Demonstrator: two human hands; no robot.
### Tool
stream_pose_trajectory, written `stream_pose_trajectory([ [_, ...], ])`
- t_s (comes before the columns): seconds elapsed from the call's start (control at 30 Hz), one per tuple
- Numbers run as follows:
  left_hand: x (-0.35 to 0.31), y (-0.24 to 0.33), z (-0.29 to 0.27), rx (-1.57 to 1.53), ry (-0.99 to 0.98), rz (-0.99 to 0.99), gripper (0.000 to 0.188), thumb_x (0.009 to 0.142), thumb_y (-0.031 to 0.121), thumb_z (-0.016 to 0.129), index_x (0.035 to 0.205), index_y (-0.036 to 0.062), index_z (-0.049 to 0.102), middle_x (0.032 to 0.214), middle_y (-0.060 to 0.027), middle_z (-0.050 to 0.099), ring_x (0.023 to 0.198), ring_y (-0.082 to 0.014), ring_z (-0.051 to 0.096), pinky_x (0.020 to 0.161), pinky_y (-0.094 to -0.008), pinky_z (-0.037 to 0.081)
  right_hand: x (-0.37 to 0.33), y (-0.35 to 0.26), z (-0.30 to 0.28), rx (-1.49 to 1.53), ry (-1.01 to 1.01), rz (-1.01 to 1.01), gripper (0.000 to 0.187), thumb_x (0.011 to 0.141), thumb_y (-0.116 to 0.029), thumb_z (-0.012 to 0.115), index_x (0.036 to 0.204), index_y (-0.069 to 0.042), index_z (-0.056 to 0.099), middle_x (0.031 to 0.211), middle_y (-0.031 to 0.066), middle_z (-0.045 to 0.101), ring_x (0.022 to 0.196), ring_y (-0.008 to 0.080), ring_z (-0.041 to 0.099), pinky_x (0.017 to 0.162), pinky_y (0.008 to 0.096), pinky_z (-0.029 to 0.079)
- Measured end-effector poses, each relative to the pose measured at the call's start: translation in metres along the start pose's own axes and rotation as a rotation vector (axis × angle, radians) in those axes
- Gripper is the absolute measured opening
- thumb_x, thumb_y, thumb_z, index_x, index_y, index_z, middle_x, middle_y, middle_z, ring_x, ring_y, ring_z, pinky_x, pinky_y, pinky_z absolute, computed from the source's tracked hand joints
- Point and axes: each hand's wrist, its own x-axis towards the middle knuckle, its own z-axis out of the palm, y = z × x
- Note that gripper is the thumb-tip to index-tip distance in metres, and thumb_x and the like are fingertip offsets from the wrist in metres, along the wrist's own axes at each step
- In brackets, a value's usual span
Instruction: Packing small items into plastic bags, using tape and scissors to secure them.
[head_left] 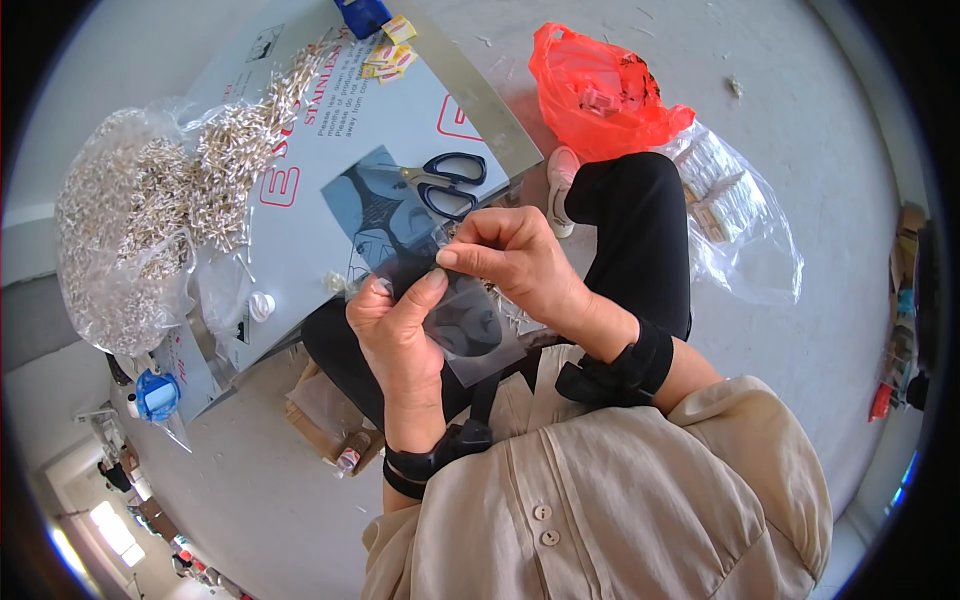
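Note:
A see-through plastic film with a dark picture hangs between my two hands above my lap. My left hand pinches its left side, thumb on top. My right hand pinches at its upper edge, thumb against fingertip, close to the left thumb; any small thing there is too small to name. Just beyond lies a bluish dark-patterned sheet on the table; my hands hide whether it joins the film. Scissors with dark blue handles rest partly across that sheet, near my right hand.
Cotton swabs spill from a clear bag on the grey table board. A white roll, yellow packets and a blue box lie there too. Right, on the floor: a red bag and clear-bagged white packs.

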Motion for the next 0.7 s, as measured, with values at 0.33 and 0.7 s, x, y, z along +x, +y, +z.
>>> stream_pose_trajectory([
  [0.33, -0.001, 0.001, 0.006, 0.043, -0.04, 0.023, 0.022, 0.07, -0.004, 0.068, 0.092, -0.0028, 0.067, 0.086, -0.0048, 0.066, 0.073, -0.0102, 0.059, 0.072, -0.0234, 0.048, 0.012, 0.011, -0.002, 0.127, 0.036, -0.116, 0.019, 0.086, -0.021, 0.066, 0.077, -0.004, 0.062, 0.066, -0.0048, 0.049, 0.061, 0.0025, 0.042, 0.055, 0.0201, 0.034],
  [0.7, 0.001, -0.006, 0.005, 0.158, -0.019, 0.095, 0.021, 0.076, 0.004, 0.071, 0.093, -0.0045, 0.065, 0.083, -0.0055, 0.064, 0.072, -0.009, 0.056, 0.068, -0.022, 0.046, 0.008, 0.004, 0.0, 0.261, 0.014, -0.059, 0.022, 0.081, -0.013, 0.07, 0.069, -0.002, 0.055, 0.064, -0.0055, 0.048, 0.059, 0.0025, 0.04, 0.051, 0.021, 0.032],
])
